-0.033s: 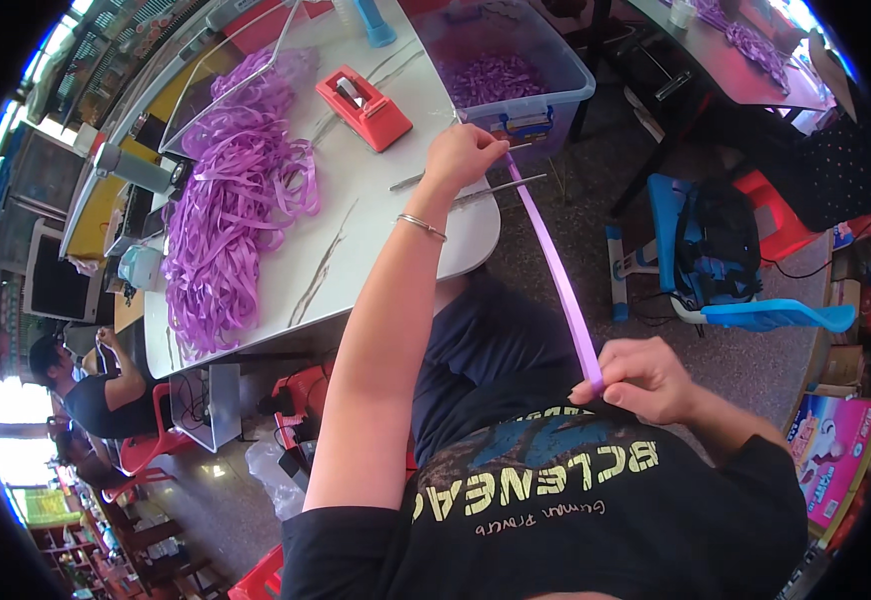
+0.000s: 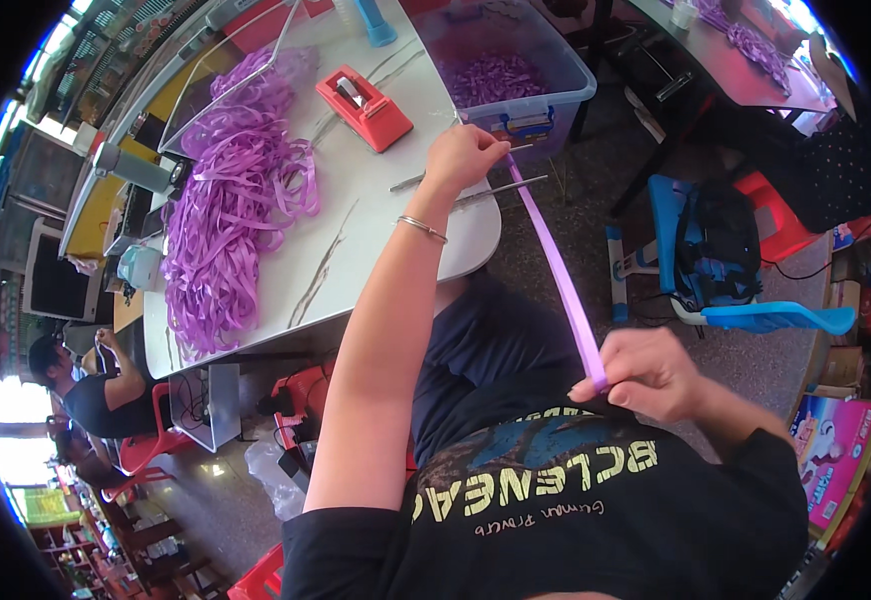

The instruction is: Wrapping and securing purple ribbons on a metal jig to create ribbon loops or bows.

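A purple ribbon point(image 2: 564, 280) runs taut near the middle of the view, slanting from 11 o'clock to 5 o'clock. At its 11 o'clock end the left hand point(image 2: 464, 155) has its fingertips pinched together on the ribbon; whether they also grip a rod cannot be told. At its 5 o'clock end the right hand point(image 2: 651, 372) pinches the ribbon between thumb and finger, just above the black shirt point(image 2: 546, 500). Thin metal rods point(image 2: 501, 188) jut past the table edge, the nearer one at 4 to 5 o'clock from the left hand. From that same hand, a clear bin point(image 2: 574, 88) with purple pieces stands at 1 o'clock, a red tape dispenser point(image 2: 381, 128) lies at 10 on the white table point(image 2: 356, 190), and a heap of purple ribbons point(image 2: 218, 220) spreads toward 9. From the taut ribbon, a blue chair point(image 2: 781, 315) stands near 3 o'clock, and a seated co-worker point(image 2: 106, 400) is between 8 and 9.
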`<state>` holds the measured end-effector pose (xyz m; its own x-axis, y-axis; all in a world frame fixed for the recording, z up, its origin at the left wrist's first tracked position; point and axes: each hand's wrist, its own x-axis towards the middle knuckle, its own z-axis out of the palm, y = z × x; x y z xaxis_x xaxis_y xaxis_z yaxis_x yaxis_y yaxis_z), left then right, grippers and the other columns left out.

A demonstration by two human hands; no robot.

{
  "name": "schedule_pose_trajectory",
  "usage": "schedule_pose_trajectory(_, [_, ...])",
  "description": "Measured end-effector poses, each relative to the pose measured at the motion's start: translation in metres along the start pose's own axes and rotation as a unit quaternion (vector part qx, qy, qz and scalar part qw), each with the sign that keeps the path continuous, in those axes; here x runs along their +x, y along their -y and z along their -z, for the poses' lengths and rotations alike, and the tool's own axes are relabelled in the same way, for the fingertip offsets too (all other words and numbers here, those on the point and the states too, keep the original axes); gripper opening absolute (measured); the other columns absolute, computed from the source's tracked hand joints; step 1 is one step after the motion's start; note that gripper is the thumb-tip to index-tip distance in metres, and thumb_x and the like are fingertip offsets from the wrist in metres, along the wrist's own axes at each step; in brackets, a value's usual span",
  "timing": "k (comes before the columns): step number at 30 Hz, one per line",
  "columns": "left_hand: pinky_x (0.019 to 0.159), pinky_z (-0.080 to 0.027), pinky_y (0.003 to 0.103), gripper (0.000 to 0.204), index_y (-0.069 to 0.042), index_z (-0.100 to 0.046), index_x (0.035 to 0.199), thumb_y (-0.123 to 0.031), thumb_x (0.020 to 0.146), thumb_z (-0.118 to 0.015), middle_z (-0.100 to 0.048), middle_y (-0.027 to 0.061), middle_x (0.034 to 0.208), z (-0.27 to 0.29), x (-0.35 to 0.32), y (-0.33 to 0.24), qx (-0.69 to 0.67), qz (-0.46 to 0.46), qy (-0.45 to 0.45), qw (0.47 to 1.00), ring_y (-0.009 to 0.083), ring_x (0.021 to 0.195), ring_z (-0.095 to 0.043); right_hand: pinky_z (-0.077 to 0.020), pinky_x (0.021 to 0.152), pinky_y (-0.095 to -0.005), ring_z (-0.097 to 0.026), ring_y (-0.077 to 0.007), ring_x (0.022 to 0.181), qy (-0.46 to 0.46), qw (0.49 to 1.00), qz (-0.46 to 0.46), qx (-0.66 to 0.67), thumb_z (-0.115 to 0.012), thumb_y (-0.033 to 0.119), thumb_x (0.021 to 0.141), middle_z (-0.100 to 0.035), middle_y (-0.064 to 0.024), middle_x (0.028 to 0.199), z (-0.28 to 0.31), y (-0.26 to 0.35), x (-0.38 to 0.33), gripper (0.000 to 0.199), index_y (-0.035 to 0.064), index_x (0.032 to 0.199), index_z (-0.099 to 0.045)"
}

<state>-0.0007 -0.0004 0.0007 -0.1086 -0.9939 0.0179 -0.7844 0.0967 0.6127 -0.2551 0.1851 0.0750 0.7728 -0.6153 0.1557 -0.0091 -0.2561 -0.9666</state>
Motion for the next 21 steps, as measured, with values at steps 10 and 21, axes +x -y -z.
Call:
schedule_pose_trajectory(10, [0.063,-0.047,0.040,0.020,-0.011,-0.069,0.070,-0.028,0.072,-0.059,-0.062,0.0115,0.067,-0.006,0.002,0.001,-0.013,-0.033,-0.050,0.998,0.0293,0.067,-0.060,-0.0270,0.052,-0.0201,-0.036,-0.0043,0.061,-0.117,0.928,0.222,-0.274,-0.036,0.034,0.094,-0.056,0.0017,0.079,0.119,0.034,0.192,0.043,0.0006,0.105,-0.060])
schedule_pose_trajectory(21, [0.074,-0.041,0.036,0.018,-0.003,-0.067,0.074,-0.016,0.071,-0.054,-0.060,0.0087,0.079,-0.001,-0.005,0.007,-0.043,-0.107,-0.046,0.992,0.0269,0.078,-0.051,-0.0196,0.046,-0.0166,-0.030,-0.0007,0.055,-0.127,0.986,-0.100,0.047,-0.044,0.041,0.090,-0.041,0.0102,0.065,0.161,-0.181,0.337,0.040,0.0085,0.100,-0.065])
